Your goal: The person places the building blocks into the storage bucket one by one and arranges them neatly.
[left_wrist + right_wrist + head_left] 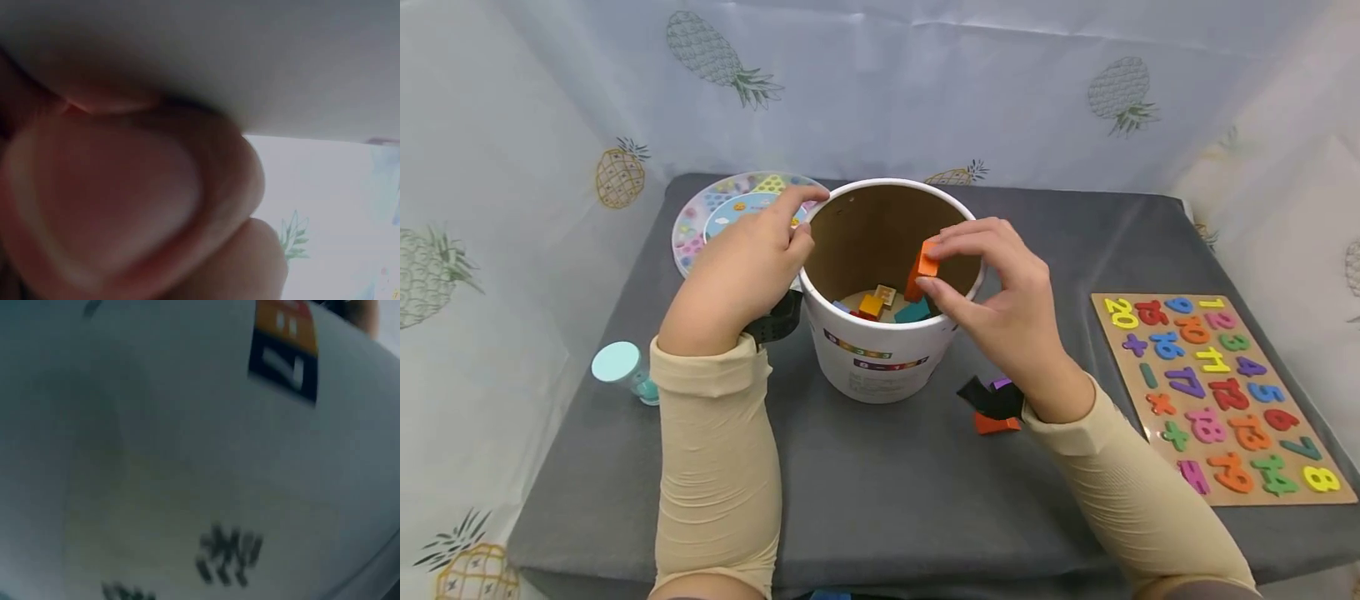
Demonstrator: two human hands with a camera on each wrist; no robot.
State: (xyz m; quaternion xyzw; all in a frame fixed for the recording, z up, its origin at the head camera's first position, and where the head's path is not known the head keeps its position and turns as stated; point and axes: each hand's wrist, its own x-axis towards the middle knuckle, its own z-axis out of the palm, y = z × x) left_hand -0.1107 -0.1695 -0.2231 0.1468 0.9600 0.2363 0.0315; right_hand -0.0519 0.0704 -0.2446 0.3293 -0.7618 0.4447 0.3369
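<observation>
A white bucket with a brown inside stands on the table. My left hand holds its left rim; the left wrist view shows blurred, bent fingers against the pale wall. Over the right rim, my right hand pinches an orange block between thumb and fingers, inside the opening. A yellow block, a teal block and a small cream tile lie on the bucket's bottom. The right wrist view shows mostly the bucket's printed wall, with the right hand out of sight.
Under my right wrist lie another orange block and a purple piece. A number board occupies the table's right side. Behind my left hand is a round patterned board; a jar with a mint lid stands at left.
</observation>
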